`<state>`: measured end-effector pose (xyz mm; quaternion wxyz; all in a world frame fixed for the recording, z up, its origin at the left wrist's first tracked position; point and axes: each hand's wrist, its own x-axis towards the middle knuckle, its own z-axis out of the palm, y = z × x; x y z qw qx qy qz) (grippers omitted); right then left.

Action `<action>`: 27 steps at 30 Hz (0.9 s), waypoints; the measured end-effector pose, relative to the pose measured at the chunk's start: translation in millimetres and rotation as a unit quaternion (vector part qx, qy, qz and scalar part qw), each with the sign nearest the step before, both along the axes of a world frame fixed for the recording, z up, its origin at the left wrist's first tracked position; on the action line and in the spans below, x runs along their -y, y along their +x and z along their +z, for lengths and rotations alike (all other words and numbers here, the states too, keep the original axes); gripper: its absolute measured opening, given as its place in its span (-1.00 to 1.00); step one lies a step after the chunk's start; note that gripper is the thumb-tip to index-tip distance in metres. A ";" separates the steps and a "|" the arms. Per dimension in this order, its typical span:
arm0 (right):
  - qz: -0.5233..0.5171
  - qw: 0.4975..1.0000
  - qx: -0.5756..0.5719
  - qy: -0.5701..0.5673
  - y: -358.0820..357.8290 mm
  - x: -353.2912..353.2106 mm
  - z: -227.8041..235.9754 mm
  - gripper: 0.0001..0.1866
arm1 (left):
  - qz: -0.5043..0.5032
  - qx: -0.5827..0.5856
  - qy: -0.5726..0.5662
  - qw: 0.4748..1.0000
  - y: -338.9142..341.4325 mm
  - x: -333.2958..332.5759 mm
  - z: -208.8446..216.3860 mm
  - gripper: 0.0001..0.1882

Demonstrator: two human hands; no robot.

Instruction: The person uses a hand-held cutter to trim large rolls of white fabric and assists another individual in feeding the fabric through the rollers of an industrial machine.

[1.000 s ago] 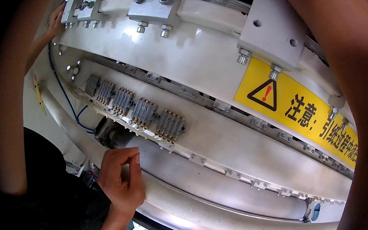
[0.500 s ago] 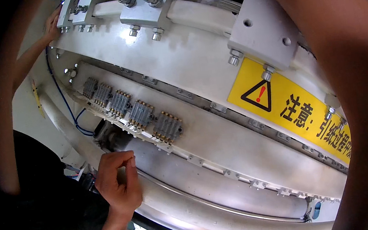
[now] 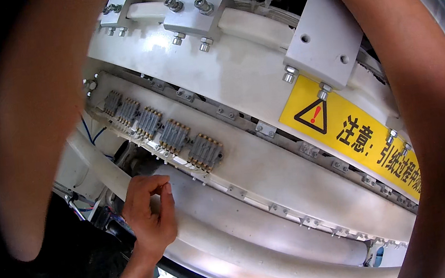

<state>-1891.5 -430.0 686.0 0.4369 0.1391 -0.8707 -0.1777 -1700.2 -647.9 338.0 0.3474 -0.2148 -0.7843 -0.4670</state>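
Observation:
My left arm [image 3: 47, 115] rises close and blurred along the left side, and my right arm [image 3: 424, 77] curves down the right side. Both run off the top edge, so my hands are out of the picture. Between them lies a white machine beam [image 3: 170, 65] with grey clamp blocks [image 3: 322, 37] bolted on. Left of centre, another person's hand [image 3: 151, 215] is closed with thumb and fingertips together, over a pale tubular bar [image 3: 217, 235]; whether it touches the bar or holds anything, I cannot tell.
Several grey fittings with brass ends [image 3: 174, 136] line a lower white panel [image 3: 293, 180]. A yellow warning label [image 3: 354, 135] is on the beam. A metal roller [image 3: 265, 227] runs below. Dark clothing [image 3: 76, 249] fills the lower left, near cables.
My left arm has swung rightward across the upper left, covering the far hand and forearm seen there before. The view has shifted slightly. The pinched hand stays near the bar.

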 end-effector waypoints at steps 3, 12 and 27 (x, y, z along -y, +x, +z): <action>0.001 1.000 0.008 0.010 -0.2 -0.5 -0.4 -0.64 | 0.005 0.002 -0.005 1.000 1.1 1.1 0.5 -0.85; 0.006 1.000 -0.004 0.025 3.7 1.9 -2.8 -0.66 | 0.006 0.004 0.003 1.000 3.3 -0.5 0.0 -0.84; -0.024 0.996 0.007 0.090 2.0 -1.1 -1.7 -0.73 | 0.000 0.011 0.012 1.000 5.4 -1.9 4.7 -0.84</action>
